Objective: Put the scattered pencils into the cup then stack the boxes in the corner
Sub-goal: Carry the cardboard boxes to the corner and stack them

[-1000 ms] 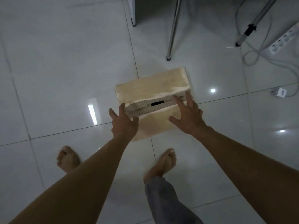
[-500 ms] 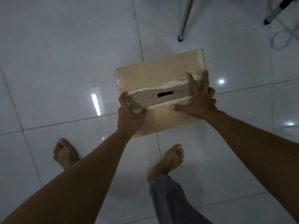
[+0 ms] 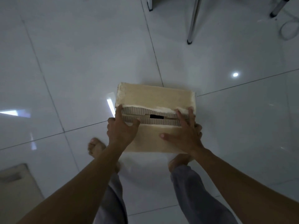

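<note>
A pale boxy thing [image 3: 15,183] lies on the floor [image 3: 80,62] far down and to the left of the fingers. It is too blurred to be sure, but it may be a second box.

The left hand [image 3: 121,133] grips the left edge of the cardboard box [image 3: 153,96], its fingers [image 3: 119,110] curled over that side and the thumb pressed on top. The right hand [image 3: 184,136] is spread across the top right, with its fingers [image 3: 191,112] reaching forward, the outer ones hooked over the right edge and the thumb lying flat. The box hangs between the two sets of fingers, apparently clear of the floor, since it covers the toes of the right foot [image 3: 179,160].

The torn corrugated strip runs just under the fingertips, so the weight is better taken at the sides than on that weak seam. The box should also be kept level on the way to the corner.

By count there are one box in hand and one possible box beyond it, two hands and two bare feet, the left foot [image 3: 95,146] showing its toes. No pencils and no cup are in view. Ahead of the fingers to the right stands one metal leg [image 3: 193,21].
</note>
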